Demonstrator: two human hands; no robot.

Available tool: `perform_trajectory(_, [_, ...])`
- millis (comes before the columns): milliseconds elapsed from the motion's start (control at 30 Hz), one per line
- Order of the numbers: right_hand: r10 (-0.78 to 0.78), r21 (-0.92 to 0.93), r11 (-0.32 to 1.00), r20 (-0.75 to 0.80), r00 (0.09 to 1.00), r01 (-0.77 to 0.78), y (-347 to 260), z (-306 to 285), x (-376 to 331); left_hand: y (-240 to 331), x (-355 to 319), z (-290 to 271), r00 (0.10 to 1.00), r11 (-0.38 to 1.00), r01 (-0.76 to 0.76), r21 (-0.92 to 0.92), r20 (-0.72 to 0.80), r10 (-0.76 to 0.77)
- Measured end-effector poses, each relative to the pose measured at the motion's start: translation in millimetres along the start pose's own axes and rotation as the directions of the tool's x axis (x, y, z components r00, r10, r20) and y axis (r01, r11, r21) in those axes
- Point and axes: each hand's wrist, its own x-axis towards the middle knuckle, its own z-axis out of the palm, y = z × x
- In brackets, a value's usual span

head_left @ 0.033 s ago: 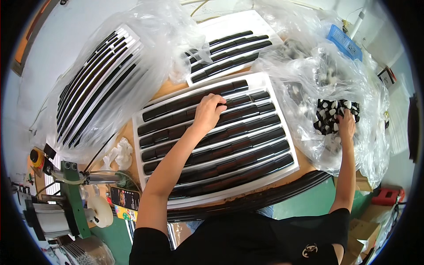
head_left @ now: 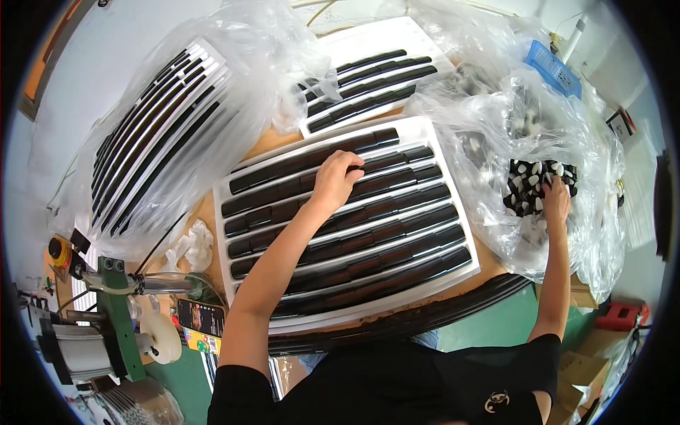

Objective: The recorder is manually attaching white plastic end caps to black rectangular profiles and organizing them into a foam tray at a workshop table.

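My left hand (head_left: 336,183) is over the second row from the back of a white foam tray (head_left: 418,127). Its thumb and fingers close around a dark piece at a glossy black strip (head_left: 382,162); most of that piece is hidden by the hand. Several more slightly curved black strips (head_left: 418,211) lie in the tray's slots, each made up of short segments. Away to the right, my right hand (head_left: 557,201) reaches down into small black-and-white parts (head_left: 525,185) inside a clear plastic bag (head_left: 489,212). Its fingers are bent among them, and what they grip is hidden.
Bagged black strips (head_left: 152,134) lie at the left; another white tray (head_left: 375,42) of strips sits behind. A blue basket (head_left: 552,67) stands far right. A green-framed machine (head_left: 117,312) and a phone (head_left: 200,317) are at the near left. Long black strips (head_left: 404,320) line the near edge.
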Motion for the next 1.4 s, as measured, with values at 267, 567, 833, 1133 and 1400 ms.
perform_trajectory(267, [0.011, 0.026, 1.000, -0.030, 0.999, -0.011, -15.8, -17.3, -5.5, 9.3, -5.4, -3.2, 0.990, 0.991, -0.083, 0.104, -0.106, 0.094])
perform_trajectory(567, [0.347, 0.849, 0.431, 0.157, 0.925, -0.305, -7.5, -21.5, -9.4, -7.4, -27.6, -79.8, 0.958, 0.819, -0.244, 0.520, 0.258, 0.122])
perform_trajectory(833, [0.064, 0.880, -0.414, 0.284, 0.957, -0.234, -64.1, -55.9, -54.0, -9.1, -44.7, -86.2, 0.952, 0.771, -0.303, 0.560, 0.134, 0.276])
perform_trajectory(1133, [-0.526, 0.509, -0.591, 0.345, 0.777, -0.626, -222.1, -131.3, -138.1, 104.3, -139.3, -27.3, 0.946, 0.643, 0.266, -0.718, 0.322, -0.032])
perform_trajectory(1400, [-0.646, 0.981, 0.072, 0.184, 0.741, -0.181, -266.6, -165.8, -162.9, 124.1, -165.2, -21.4, 0.967, 0.758, 0.243, -0.605, 0.214, -0.139])
